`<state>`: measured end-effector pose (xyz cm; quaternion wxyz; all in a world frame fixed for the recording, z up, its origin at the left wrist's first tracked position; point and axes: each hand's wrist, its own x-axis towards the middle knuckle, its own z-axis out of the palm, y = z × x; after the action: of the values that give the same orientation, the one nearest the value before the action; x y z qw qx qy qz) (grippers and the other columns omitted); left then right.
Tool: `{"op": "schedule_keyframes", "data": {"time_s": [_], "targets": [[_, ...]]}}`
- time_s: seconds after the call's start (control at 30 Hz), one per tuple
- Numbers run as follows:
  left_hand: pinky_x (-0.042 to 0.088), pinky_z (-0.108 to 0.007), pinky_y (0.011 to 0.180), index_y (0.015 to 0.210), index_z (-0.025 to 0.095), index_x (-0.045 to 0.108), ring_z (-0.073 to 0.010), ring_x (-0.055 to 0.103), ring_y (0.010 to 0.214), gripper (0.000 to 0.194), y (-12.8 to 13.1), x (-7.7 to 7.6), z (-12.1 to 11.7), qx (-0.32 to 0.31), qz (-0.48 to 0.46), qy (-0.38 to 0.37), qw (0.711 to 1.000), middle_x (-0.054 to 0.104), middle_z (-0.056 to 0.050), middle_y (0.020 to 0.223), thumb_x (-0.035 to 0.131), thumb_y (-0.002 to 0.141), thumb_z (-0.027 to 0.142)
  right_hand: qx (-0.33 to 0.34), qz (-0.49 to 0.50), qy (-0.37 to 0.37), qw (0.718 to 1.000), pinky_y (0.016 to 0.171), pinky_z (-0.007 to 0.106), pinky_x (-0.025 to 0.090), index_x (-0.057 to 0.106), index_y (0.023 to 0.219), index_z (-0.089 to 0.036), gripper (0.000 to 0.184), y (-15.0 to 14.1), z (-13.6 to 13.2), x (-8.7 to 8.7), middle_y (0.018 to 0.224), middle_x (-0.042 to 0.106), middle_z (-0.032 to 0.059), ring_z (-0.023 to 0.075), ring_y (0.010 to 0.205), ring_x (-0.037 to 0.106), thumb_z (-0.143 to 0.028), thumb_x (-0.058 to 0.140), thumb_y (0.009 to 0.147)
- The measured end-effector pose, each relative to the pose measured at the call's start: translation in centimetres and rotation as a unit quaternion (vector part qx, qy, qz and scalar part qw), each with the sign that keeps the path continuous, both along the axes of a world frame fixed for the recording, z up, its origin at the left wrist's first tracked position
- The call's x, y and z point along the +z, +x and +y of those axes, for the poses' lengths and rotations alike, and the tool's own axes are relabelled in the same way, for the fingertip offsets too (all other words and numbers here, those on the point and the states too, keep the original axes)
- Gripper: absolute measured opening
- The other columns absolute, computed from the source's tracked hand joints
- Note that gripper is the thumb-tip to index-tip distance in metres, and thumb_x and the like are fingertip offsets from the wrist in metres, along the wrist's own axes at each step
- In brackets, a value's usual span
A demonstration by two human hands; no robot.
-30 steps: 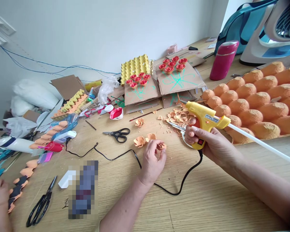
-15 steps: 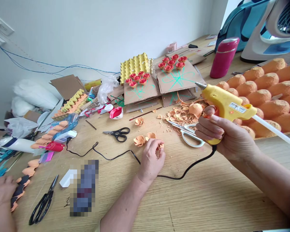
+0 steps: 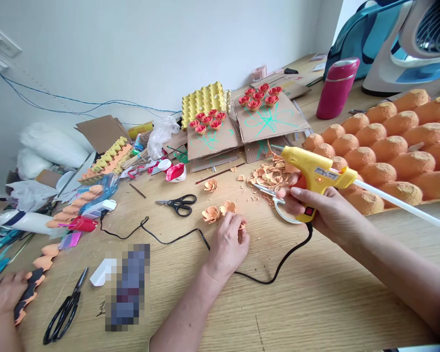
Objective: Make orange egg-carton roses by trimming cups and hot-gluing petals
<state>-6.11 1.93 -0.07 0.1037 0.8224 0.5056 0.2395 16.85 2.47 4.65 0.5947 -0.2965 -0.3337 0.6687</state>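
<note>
My right hand [image 3: 320, 210] grips a yellow hot glue gun [image 3: 315, 173], nozzle pointing left over a pile of orange scraps [image 3: 269, 176]; a white glue stick [image 3: 407, 208] juts out behind it. Its black cord [image 3: 278, 266] loops across the wooden table [image 3: 315, 303]. My left hand [image 3: 227, 242] is closed on a small orange paper flower piece [image 3: 242, 226], mostly hidden by the fingers. Two finished orange flowers [image 3: 217, 211] lie just beyond it. White-handled scissors [image 3: 278, 200] lie under the gun.
An orange egg tray [image 3: 388, 146] fills the right side. Cardboard sheets with red flowers [image 3: 256, 98], a yellow egg tray [image 3: 203, 100], a pink bottle [image 3: 337, 88], black scissors [image 3: 179, 203] and a second pair [image 3: 64, 310] lie around. Another person's hand [image 3: 2, 296] holds an orange strip at lower left.
My right hand lifted the glue gun up and to the right, then brought it back down and left near the scraps. My left hand drew slightly toward me.
</note>
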Motion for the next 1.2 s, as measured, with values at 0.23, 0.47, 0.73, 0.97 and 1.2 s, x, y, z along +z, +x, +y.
{"op": "schedule_keyframes", "data": {"time_s": [0.23,0.47,0.73,0.97,1.2], "targets": [[0.050,-0.035,0.079,0.096,0.020,0.058,-0.0220,0.062,0.090,0.024,0.1,0.3,-0.2,0.002,0.033,0.000,0.999,0.061,-0.007,0.097,0.051,0.079,0.003,0.041,-0.005,-0.030,0.999,0.049,0.028,0.020,0.058,0.086,-0.020,0.027,-0.9,-0.3,-0.5,0.056,0.049,-0.0057,0.0087,0.049,0.032,-0.031,0.081,0.077],[0.051,-0.040,0.084,0.100,0.020,0.059,-0.0247,0.060,0.094,0.024,0.2,0.6,-0.3,-0.002,0.030,0.024,0.999,0.061,-0.008,0.098,0.055,0.079,0.007,0.069,0.007,-0.027,0.997,0.049,0.026,0.027,0.059,0.091,-0.021,0.024,-1.2,-0.5,-1.5,0.065,0.062,-0.0027,0.0093,0.049,0.041,-0.034,0.077,0.082],[0.051,-0.041,0.086,0.104,0.018,0.061,-0.0255,0.060,0.095,0.018,0.3,0.6,-0.4,0.001,0.034,0.021,0.999,0.061,-0.009,0.100,0.059,0.086,0.017,0.078,0.044,-0.034,0.995,0.058,0.023,0.042,0.059,0.093,-0.021,0.017,-1.2,-0.4,-1.6,0.090,0.077,0.0057,0.0100,0.058,0.057,-0.034,0.070,0.089],[0.050,-0.035,0.086,0.102,0.020,0.062,-0.0201,0.060,0.095,0.012,0.4,1.2,-0.7,-0.004,-0.077,0.082,0.994,0.061,-0.006,0.099,0.057,0.092,0.015,0.092,0.028,-0.034,0.995,0.063,0.026,0.047,0.059,0.094,-0.022,0.017,-1.1,-0.5,-2.1,0.107,0.077,0.0096,0.0127,0.063,0.063,-0.036,0.069,0.090],[0.046,-0.025,0.063,0.105,0.020,0.067,-0.0126,0.051,0.068,0.015,1.0,2.7,-1.1,0.007,-0.214,-0.014,0.977,0.057,-0.002,0.086,0.063,0.091,0.025,0.116,0.010,-0.028,0.993,0.063,0.027,0.049,0.060,0.095,-0.023,0.021,-1.6,-1.0,-1.9,0.097,0.078,0.0075,0.0141,0.060,0.066,-0.038,0.072,0.087]]}}
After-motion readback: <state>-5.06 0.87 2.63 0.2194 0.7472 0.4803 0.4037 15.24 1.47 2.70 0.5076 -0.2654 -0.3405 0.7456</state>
